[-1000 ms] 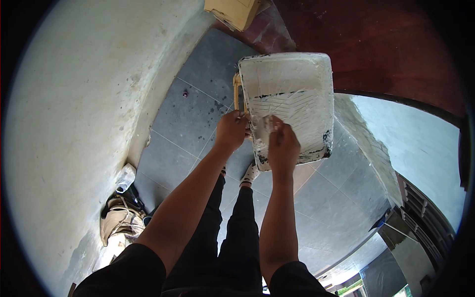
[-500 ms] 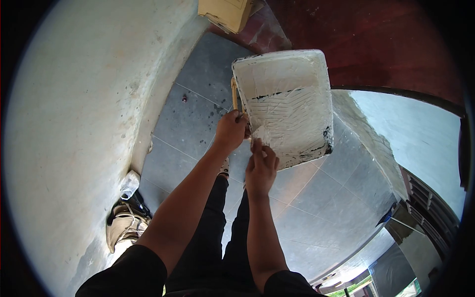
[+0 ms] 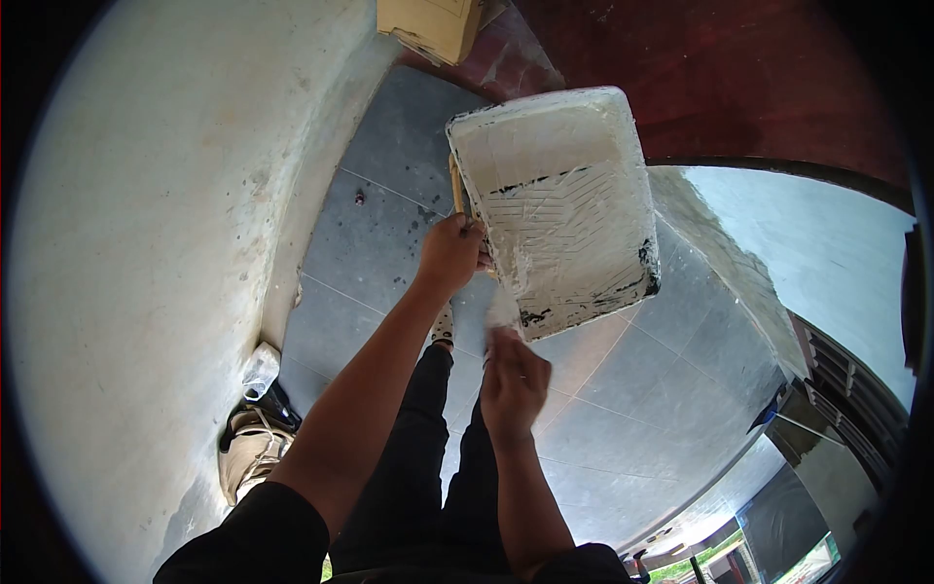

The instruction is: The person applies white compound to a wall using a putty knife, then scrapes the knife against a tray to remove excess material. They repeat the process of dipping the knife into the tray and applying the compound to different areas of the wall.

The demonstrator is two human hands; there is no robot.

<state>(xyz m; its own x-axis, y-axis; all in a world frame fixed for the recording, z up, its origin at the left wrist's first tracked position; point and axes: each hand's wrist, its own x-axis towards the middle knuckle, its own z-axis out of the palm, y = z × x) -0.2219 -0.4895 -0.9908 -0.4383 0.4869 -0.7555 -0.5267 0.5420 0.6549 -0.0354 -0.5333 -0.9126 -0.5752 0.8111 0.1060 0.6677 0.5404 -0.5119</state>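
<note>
A paint tray (image 3: 584, 146) smeared with white paint and black patches is tilted in front of me. My left hand (image 3: 452, 255) is closed on the tray's left edge, beside a yellowish stick (image 3: 456, 185) that runs along that edge. Near the tray's lower left corner, my right hand (image 3: 514, 384) is closed around a scraper (image 3: 503, 310) with a whitish, motion-blurred blade. The scraper's handle is mostly hidden in my fingers.
A cardboard box (image 3: 428, 27) is at the top by a dark red surface (image 3: 739, 78). A pale wall (image 3: 165, 214) rises on the left, with a beige bag (image 3: 248, 450) at its foot. Grey tiles (image 3: 623, 399) cover the floor.
My right hand and the scraper have moved down, from inside the tray to its lower left corner. A dark patch now shows at that corner. The tray is turned slightly.
</note>
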